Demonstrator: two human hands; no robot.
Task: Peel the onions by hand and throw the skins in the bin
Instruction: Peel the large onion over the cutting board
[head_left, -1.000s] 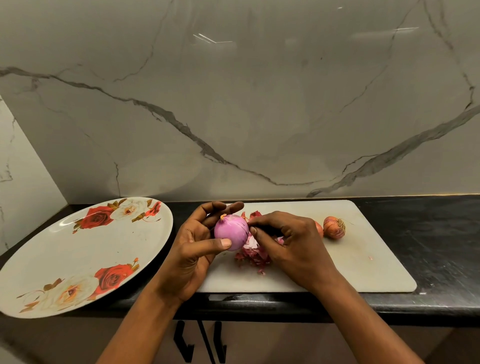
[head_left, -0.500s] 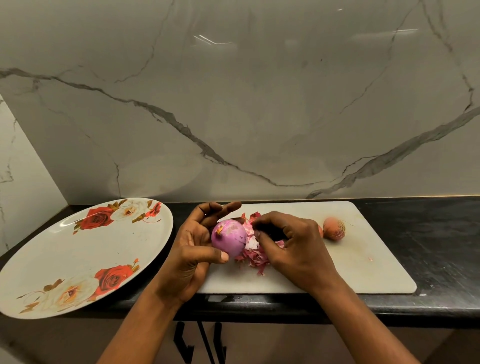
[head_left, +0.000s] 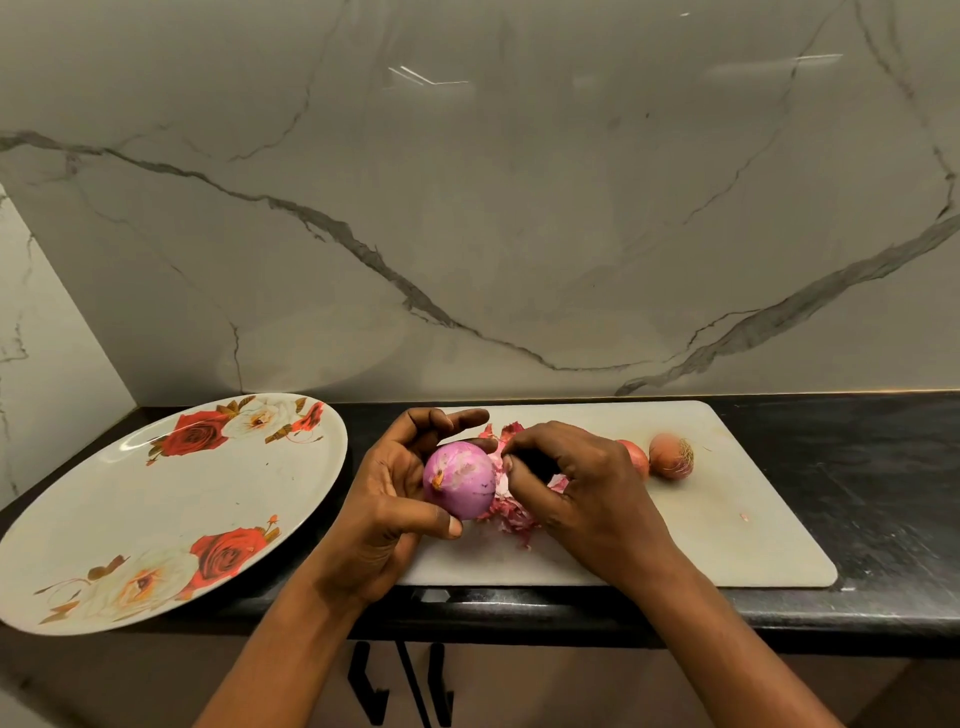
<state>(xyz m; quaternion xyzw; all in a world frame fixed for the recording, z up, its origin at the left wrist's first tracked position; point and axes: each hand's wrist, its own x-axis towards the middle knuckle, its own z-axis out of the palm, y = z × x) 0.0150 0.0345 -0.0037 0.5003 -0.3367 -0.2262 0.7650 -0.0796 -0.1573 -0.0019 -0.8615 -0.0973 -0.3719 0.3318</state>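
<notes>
A purple onion (head_left: 460, 480) is held in the left hand (head_left: 387, 499), just above the near left part of the cutting board (head_left: 737, 525); the thumb is curled under it and the fingers are bent round its far side. Its surface looks smooth and almost bare, so this onion is judged to be nearly finished. The right hand (head_left: 587, 483) is brought against the right side of the onion with its fingers curled and the thumb and forefinger close together. Whether a last shred of skin is pinched between them cannot be told, because a dark shadow lies under the fingers.

A heap of torn skins (head_left: 511, 517) is left on the board, between and under the two hands. One unpeeled onion (head_left: 671, 455), with its dry roots, is seen further right on the board, and a second one (head_left: 636, 457) is half hidden behind the right hand.

So the task is judged to be about one third done: two onions are to be peeled, and no skins are thrown away yet. The bin is not seen anywhere. A flowered plate (head_left: 156, 519) stands on the dark surface (head_left: 883, 467) at the left, and part of it hangs over the front edge.
</notes>
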